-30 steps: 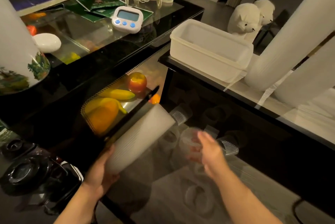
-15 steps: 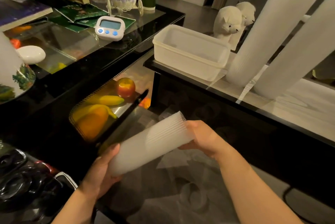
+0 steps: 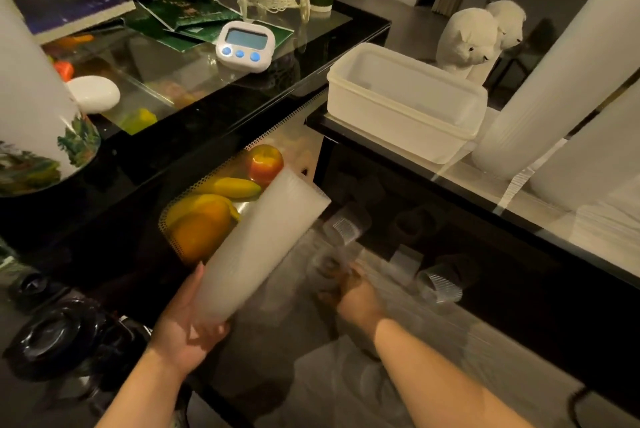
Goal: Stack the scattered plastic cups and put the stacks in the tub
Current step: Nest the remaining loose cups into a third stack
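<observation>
Cups (image 3: 263, 240) stacked long lie tilted in the left hand (image 3: 187, 330), gripped at the base, mouth outward for adding. Right hand (image 3: 353, 292) reaches down to a loose cup (image 3: 329, 263); blur hides its grip. Tub (image 3: 405, 105) waits far right.

Tall translucent cup stack (image 3: 263, 247) tilted, loose cups (image 3: 440, 285) scattered, white tub (image 3: 405, 105) empty

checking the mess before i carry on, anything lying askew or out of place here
Yes: loose clear cups lie tipped on their sides on the lower surface, one near the top end of the cup stack and one further right. The tub above looks empty, with no stacks in it yet.
</observation>
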### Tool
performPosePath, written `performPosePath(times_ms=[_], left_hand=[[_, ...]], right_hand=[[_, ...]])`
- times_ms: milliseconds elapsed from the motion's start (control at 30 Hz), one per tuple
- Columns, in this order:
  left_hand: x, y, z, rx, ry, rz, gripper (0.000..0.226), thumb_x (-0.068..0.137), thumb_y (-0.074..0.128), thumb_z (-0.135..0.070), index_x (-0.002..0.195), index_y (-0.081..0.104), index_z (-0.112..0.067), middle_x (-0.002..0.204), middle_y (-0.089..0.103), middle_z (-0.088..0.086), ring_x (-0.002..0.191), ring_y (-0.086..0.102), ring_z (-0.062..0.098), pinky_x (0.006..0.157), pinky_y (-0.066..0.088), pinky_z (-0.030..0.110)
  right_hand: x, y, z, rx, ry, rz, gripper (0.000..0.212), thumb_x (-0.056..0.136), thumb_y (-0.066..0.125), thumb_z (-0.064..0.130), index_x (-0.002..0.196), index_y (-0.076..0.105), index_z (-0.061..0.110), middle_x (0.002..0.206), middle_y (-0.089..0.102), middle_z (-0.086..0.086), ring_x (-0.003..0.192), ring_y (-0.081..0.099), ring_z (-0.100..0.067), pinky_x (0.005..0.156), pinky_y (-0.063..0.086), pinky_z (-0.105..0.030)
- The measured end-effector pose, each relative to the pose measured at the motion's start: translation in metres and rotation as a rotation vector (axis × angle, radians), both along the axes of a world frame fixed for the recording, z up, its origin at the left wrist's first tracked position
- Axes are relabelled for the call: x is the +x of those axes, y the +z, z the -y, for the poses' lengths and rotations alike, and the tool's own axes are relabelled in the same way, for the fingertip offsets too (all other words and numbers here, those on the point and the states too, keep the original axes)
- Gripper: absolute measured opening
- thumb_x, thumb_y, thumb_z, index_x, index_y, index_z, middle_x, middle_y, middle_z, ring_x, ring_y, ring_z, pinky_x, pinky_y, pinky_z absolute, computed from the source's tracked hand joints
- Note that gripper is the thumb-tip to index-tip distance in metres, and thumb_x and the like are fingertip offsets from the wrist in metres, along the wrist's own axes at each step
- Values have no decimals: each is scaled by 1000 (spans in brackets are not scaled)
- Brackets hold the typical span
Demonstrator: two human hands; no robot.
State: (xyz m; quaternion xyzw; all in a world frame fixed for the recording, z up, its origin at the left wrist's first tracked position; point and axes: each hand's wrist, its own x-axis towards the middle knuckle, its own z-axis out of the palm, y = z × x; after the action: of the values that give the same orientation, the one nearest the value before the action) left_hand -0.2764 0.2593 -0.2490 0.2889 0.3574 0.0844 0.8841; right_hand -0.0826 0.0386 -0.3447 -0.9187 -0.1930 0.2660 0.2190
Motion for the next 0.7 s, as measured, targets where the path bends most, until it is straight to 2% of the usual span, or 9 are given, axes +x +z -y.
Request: performPosePath(times_ms=[67, 133, 167, 233, 300, 400, 467, 567, 700], left_hand=[[-3, -2, -2, 26, -14, -49, 48, 78, 63, -47, 113, 69, -15, 100, 71, 14, 82, 67, 31, 49, 55, 30], [-4, -1, -3, 82, -16, -108, 46, 78, 64, -45, 114, 65, -16, 107, 67, 15, 93, 64, 33, 59, 57, 36], [-6, -1, -3, 109, -24, -132, 48, 76, 67, -45, 116, 64, -16, 111, 65, 16, 97, 63, 33, 63, 56, 37], [-9, -3, -6, 159, -50, -178, 56, 72, 79, -44, 117, 64, -16, 115, 63, 17, 101, 62, 34, 61, 55, 36], [-12, -4, -8, 194, -84, -215, 66, 66, 85, -45, 121, 62, -15, 117, 62, 18, 103, 62, 36, 56, 54, 34], [-10, -3, -6, 240, -133, -244, 60, 70, 75, -43, 121, 62, -13, 113, 62, 17, 100, 61, 34, 61, 49, 34], [-5, 0, -2, 253, -170, -253, 53, 72, 71, -41, 117, 63, -15, 104, 63, 13, 93, 59, 30, 64, 43, 32], [4, 5, 3, 262, -238, -249, 45, 77, 70, -40, 117, 66, -20, 104, 65, 10, 96, 59, 29, 68, 40, 33], [18, 15, 10, 290, -337, -229, 20, 87, 63, -35, 101, 69, -21, 78, 70, 4, 77, 59, 24, 60, 36, 28]], right_hand=[[3, -2, 5, 26, -53, -42, 39, 83, 66, 20, 111, 61, 46, 127, 56, 8, 110, 58, -5, 88, 41, -9], [4, 12, 4, 73, -125, -45, 38, 76, 66, -4, 93, 75, 29, 103, 67, -2, 85, 65, -7, 74, 50, -12], [5, 26, 6, 129, -159, -60, 35, 79, 65, -10, 97, 73, 19, 96, 67, -4, 85, 65, -12, 75, 51, -15], [5, 59, 10, 299, -281, -153, 21, 85, 68, -4, 91, 60, 14, 87, 59, -4, 78, 59, -16, 67, 46, -10], [7, 95, 29, 421, -359, -167, 30, 82, 78, 14, 98, 54, 14, 86, 55, -2, 73, 55, -15, 61, 46, -16], [6, 146, 69, 522, -416, -256, 67, 77, 82, 25, 131, 42, 28, 109, 62, -1, 95, 67, -18, 75, 58, -32], [1, 173, 89, 567, -374, -318, 74, 76, 81, 24, 133, 36, 37, 116, 63, -1, 105, 67, -22, 85, 59, -39], [-3, 196, 108, 513, -222, -319, 63, 72, 84, 25, 126, 53, 29, 116, 67, -1, 101, 70, -16, 87, 59, -38], [-4, 204, 122, 470, -137, -307, 52, 65, 87, 36, 114, 68, 31, 111, 71, 2, 103, 69, -16, 95, 55, -41]])
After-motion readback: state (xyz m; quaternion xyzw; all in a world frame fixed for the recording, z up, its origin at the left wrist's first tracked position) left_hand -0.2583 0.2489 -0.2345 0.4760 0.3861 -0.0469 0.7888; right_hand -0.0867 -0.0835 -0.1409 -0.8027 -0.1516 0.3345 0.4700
